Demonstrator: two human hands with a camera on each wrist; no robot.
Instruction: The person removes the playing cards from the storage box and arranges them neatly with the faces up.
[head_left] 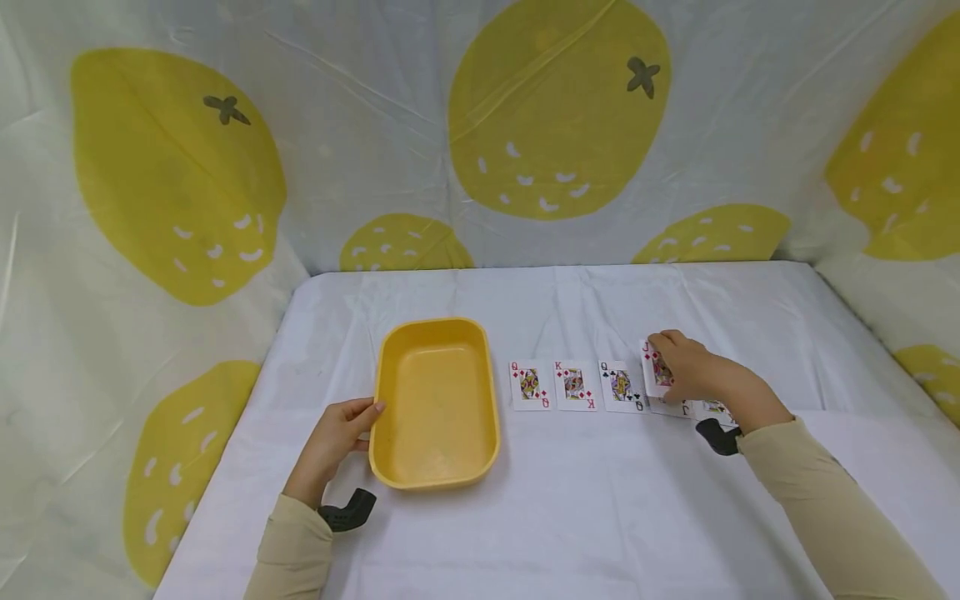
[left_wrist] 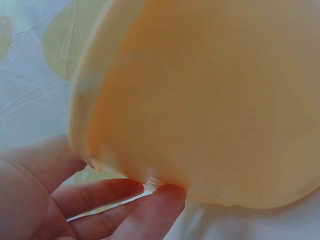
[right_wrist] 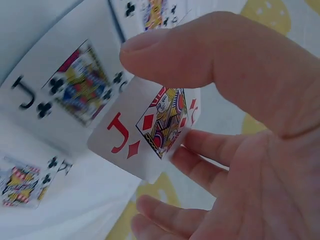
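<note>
My right hand [head_left: 690, 367] pinches a jack of diamonds [right_wrist: 150, 127] between thumb and fingers, tilted above the card row. Just beneath it lies the jack of clubs [right_wrist: 80, 92], partly covered in the head view. To its left, face up, are the queen of diamonds [head_left: 529, 385], king of diamonds [head_left: 575, 385] and queen of clubs [head_left: 621, 386]. A king of clubs [right_wrist: 22, 182] lies at the row's right end, partly behind the right hand in the head view. With thumb at the rim and fingers below, my left hand [head_left: 337, 437] grips the left side of a yellow plastic tub [head_left: 438, 475].
A white cloth [head_left: 585, 517] covers the table. Behind and beside it hangs a pale sheet printed with large yellow lemons [head_left: 555, 108]. Each wrist wears a black device, such as the left wrist camera [head_left: 348, 510].
</note>
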